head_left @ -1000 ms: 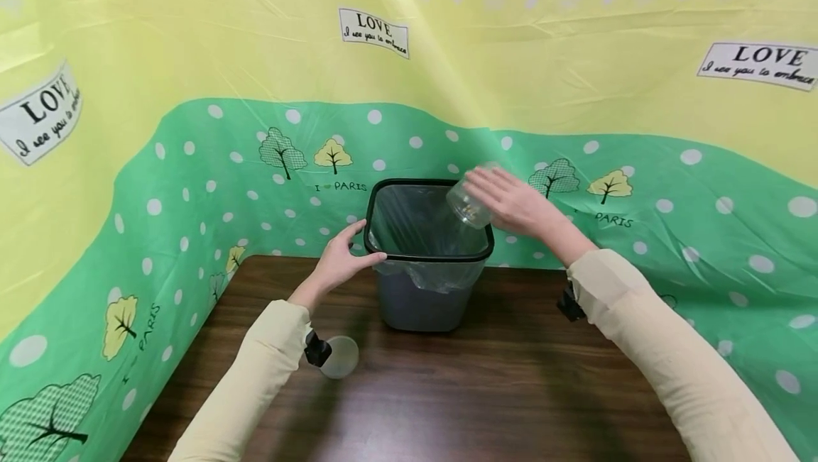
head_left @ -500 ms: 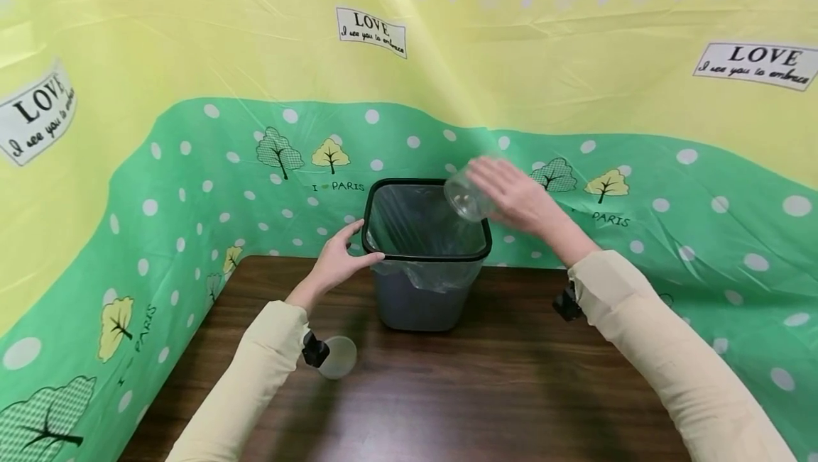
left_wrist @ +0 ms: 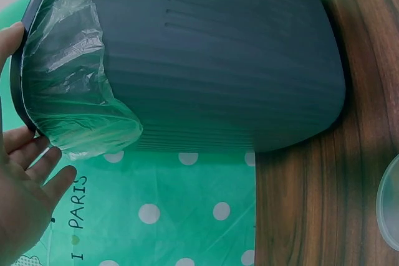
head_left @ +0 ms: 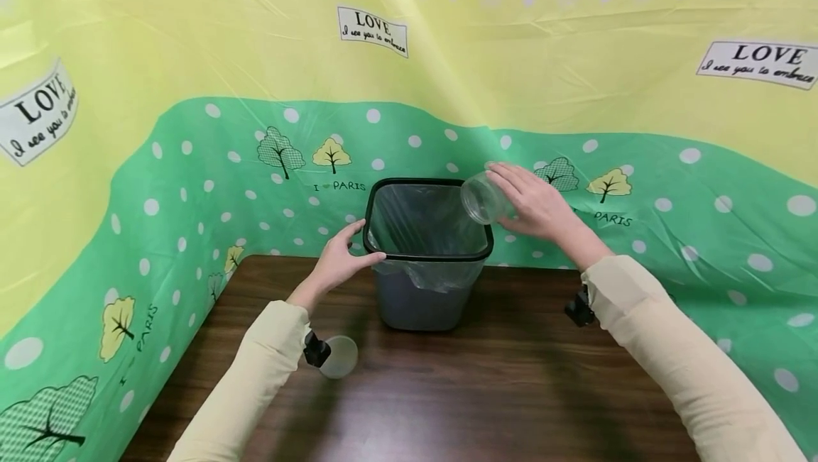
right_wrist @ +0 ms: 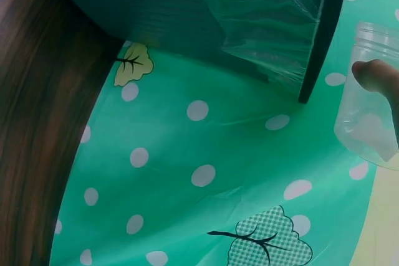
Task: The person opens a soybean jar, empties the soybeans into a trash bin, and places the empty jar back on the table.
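In the head view, my right hand [head_left: 533, 201] grips a clear plastic jar [head_left: 483, 198] tipped over the right side of a trash bin [head_left: 422, 299]. The jar's open mouth faces down and left, and I see nothing inside. Its threaded neck shows in the right wrist view, my thumb [right_wrist: 377, 76] against the wall. My left hand [head_left: 335, 260] touches the bin's black rim [head_left: 434, 258] at the near left corner, thumb and fingers spread fairly straight. A thin clear liner bag [left_wrist: 68, 85] folds over the rim. The bin's bottom is hidden.
A round translucent lid [head_left: 341, 357] lies on the dark wooden table [head_left: 409, 405], beside my left wrist. A printed yellow and green curtain [head_left: 332, 135] hangs close behind the bin and along both sides.
The small pale bits seen in the jar earlier no longer show. My right hand has turned the jar and drawn it slightly right. My left hand stays at the rim.
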Demonstrator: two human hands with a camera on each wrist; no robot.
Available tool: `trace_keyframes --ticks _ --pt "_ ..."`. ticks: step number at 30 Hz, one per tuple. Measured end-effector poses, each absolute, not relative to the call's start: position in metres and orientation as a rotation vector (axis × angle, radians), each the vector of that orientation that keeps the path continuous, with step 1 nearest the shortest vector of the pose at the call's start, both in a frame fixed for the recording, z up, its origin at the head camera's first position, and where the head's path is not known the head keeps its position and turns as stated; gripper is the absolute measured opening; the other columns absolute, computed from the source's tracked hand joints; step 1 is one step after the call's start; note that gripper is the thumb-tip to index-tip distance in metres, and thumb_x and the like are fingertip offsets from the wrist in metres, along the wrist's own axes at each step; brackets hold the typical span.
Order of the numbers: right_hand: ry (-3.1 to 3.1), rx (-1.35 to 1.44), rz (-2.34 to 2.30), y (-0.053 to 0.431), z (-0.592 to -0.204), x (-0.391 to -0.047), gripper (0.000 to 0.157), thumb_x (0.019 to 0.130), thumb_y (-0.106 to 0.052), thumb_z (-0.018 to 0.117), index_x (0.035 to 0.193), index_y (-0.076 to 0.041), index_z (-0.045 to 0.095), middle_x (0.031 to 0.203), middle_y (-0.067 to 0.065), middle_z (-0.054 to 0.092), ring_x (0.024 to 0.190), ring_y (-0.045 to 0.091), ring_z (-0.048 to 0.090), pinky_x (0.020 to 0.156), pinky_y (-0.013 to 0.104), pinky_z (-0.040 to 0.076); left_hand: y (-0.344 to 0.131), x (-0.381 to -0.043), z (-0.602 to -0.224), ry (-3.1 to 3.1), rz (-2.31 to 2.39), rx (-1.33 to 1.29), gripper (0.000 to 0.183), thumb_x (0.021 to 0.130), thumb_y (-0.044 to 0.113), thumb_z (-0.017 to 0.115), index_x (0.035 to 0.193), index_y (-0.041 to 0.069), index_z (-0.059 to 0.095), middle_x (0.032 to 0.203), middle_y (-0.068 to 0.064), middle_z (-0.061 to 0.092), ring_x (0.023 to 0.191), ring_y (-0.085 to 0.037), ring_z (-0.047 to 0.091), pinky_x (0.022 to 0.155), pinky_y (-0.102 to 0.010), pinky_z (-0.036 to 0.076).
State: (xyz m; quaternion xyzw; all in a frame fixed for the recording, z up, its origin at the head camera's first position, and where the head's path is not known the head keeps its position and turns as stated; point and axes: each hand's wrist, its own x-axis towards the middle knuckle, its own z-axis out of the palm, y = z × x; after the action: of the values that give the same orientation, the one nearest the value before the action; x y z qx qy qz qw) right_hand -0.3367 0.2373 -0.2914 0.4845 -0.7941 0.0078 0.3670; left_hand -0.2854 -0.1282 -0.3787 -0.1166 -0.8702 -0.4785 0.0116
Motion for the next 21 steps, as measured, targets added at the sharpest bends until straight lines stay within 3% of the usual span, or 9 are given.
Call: trace_keyframes --ticks 6,10,15,18,21 --pt "-2.082 1.152 0.045 0.252 -0.286 -0.329 0.096 0.049 -0.022 0.085 0.130 0.004 0.042 0.130 0.021 0.045 0.117 0.038 0.043 0.093 0.053 0.039 -0.126 -0.285 -0.379 -2.700 -1.519 -0.366 0.086 0.072 0.052 0.070 0.142 0.023 0.031 0.147 -0.002 0.027 0.129 -0.026 0.032 0.099 -0.045 0.035" --pt "-2.105 1.096 0.107 0.267 -0.285 -0.322 0.090 0.055 -0.028 0.080 0.132 0.001 0.042 0.132 0.020 0.044 0.119 0.036 0.043 0.093 0.054 0.039 -0.126 -0.284 -0.378 -2.699 -1.521 -0.366 0.086 0.072 0.052 0.070 0.142 0.022 0.031 0.147 -0.002 0.027 0.130 -0.026 0.031 0.100 -0.046 0.035" --pt "-2.124 0.996 0.221 0.288 -0.290 -0.310 0.083 0.073 -0.058 0.060 0.132 -0.002 0.043 0.133 0.016 0.045 0.121 0.033 0.043 0.085 0.056 0.043 -0.126 -0.284 -0.378 -2.706 -1.512 -0.362 0.087 0.071 0.054 0.069 0.142 0.022 0.031 0.146 -0.002 0.028 0.131 -0.025 0.030 0.100 -0.047 0.034" --pt "-2.172 0.914 0.233 0.301 -0.296 -0.301 0.090 0.074 -0.071 0.044 0.133 -0.003 0.042 0.131 0.017 0.046 0.117 0.035 0.045 0.079 0.056 0.045 -0.127 -0.283 -0.378 -2.703 -1.512 -0.360 0.087 0.071 0.054 0.069 0.142 0.022 0.031 0.146 -0.002 0.028 0.131 -0.025 0.029 0.100 -0.047 0.034" --pt "-2.240 0.843 0.246 0.316 -0.306 -0.292 0.096 0.072 -0.076 0.040 0.134 -0.003 0.039 0.129 0.022 0.046 0.112 0.040 0.045 0.078 0.057 0.044 -0.127 -0.283 -0.377 -2.700 -1.513 -0.365 0.087 0.071 0.054 0.069 0.142 0.021 0.031 0.146 -0.003 0.028 0.132 -0.025 0.028 0.100 -0.048 0.034"
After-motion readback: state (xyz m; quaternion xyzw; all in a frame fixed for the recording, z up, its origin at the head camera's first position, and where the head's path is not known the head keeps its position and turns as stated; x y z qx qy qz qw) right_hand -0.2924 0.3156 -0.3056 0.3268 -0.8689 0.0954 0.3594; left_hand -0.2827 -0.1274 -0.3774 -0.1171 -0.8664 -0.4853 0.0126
